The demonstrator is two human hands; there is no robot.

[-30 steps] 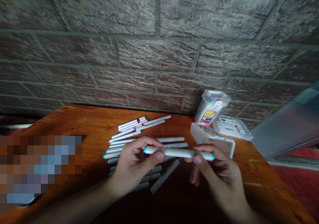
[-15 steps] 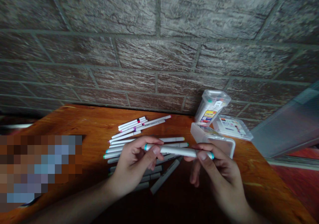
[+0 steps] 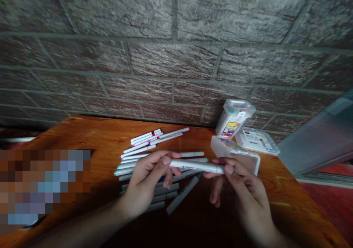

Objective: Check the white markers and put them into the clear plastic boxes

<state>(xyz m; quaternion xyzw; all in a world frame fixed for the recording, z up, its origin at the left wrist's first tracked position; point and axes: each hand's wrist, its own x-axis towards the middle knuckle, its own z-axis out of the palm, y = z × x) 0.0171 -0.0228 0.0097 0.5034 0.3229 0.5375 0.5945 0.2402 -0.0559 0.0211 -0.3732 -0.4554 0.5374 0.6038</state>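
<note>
A white marker (image 3: 197, 165) with small dark print along its barrel is held level above the table. Its left end sits between the thumb and fingers of my left hand (image 3: 151, 178). My right hand (image 3: 245, 193) pinches the other end, its lower fingers curled beneath; both tips of the marker are covered by my fingers. Under and behind my hands lie several loose markers (image 3: 187, 193) with coloured ends, partly hidden by my left hand. Farther back, a group of thinner white markers (image 3: 154, 139) with pink, red and purple marks rests on the wood.
An open clear plastic case (image 3: 220, 147) lies right of the markers, partly behind my right hand. Behind it stands a lidded clear container (image 3: 234, 119), beside a flat clear lid (image 3: 257, 141) with a printed label. A stone-block wall (image 3: 176, 60) borders the wooden table (image 3: 96, 137).
The marker has been rolled between my fingers, so its print now faces me. My thumbs have shifted, and the turquoise ends seen before are now covered.
</note>
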